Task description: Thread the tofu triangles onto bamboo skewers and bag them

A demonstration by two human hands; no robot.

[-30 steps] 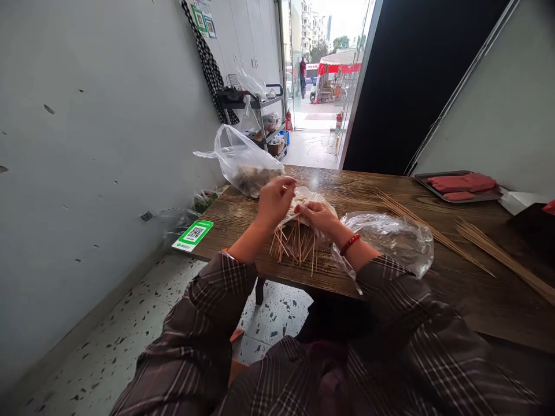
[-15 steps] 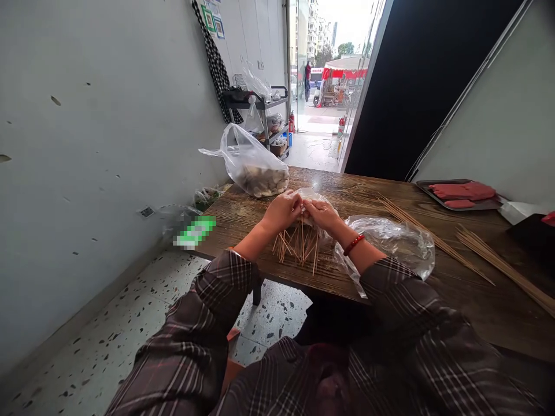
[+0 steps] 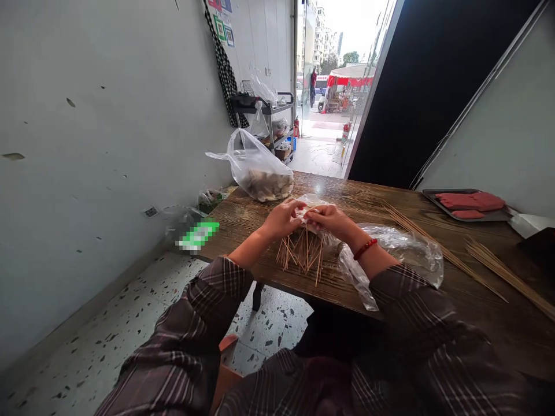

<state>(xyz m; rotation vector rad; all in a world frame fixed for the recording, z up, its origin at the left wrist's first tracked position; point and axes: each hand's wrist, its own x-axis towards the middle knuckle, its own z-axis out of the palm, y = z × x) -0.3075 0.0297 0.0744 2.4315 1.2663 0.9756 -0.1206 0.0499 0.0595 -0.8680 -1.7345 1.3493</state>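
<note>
My left hand (image 3: 284, 221) is curved over the table, its thumb and forefinger apart with a gap between them. Close beside it, my right hand (image 3: 333, 221) is closed in a pinch, with a thin wooden skewer running down from its fingertips. What sits at the skewer's top is too small to make out. Beneath both hands several wooden skewers (image 3: 299, 251) fan toward the table's near edge, their far ends hidden. A white plastic bag (image 3: 313, 200) lies just behind my fingers. Beyond it rests a clear bag of pale, sliced-looking pieces (image 3: 271, 184).
An empty-looking clear plastic bag (image 3: 403, 248) lies by my right forearm on the wooden table (image 3: 260, 254). Farther right are two bundles of long skewers (image 3: 498, 260) and a dark tray (image 3: 468, 215) with red slabs. A cart (image 3: 264, 110) stands beyond the table.
My hands have drawn slightly apart from touching. The left thumb and forefinger have opened, while the right hand keeps its pinch. The view has shifted a little.
</note>
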